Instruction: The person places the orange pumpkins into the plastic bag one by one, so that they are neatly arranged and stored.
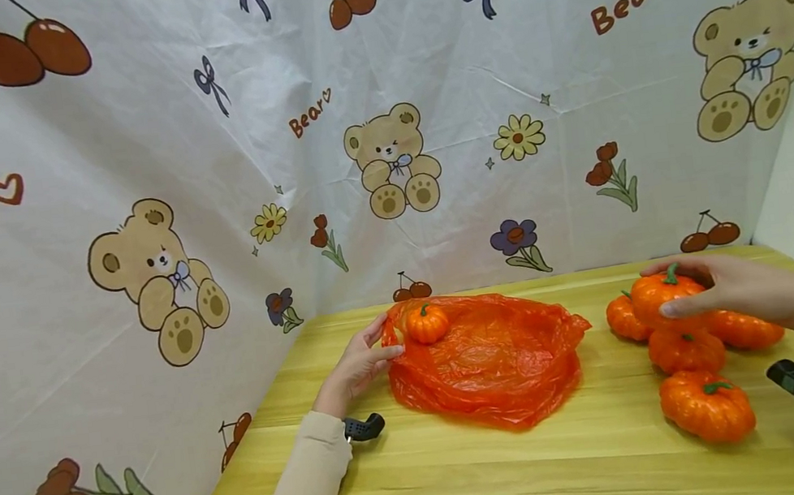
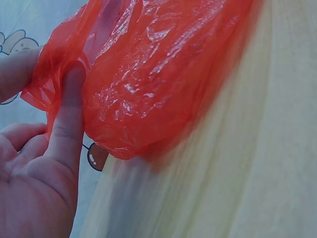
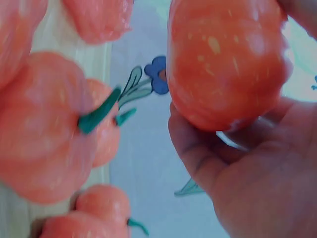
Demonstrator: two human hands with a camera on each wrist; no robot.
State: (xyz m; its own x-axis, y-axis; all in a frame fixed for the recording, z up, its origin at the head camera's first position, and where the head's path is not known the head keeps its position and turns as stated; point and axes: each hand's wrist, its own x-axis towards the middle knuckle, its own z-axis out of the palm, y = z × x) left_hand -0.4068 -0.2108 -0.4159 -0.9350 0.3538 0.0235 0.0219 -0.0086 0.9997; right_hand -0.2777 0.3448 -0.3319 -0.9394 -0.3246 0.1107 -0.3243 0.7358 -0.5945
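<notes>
Head view: left grip [image 1: 357, 365] pinched the red plastic bag [image 1: 473, 398], right grip [image 1: 747, 289] grasped a green-stemmed pumpkin [image 1: 656, 295]; bagging seemed underway, next move likely requiring a leftward carry.

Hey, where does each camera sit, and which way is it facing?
Head: worn on the head, looking forward and down at the red bag, the orange pumpkins and the table; the left hand and right hand show, with their forearms.
Left wrist: worn there, looking at the bag's edge; the left hand shows, pinching it.
Right wrist: worn there, looking at the held pumpkin; the right hand shows around it.
Shared: the held pumpkin appears in both head and right wrist views.
</notes>
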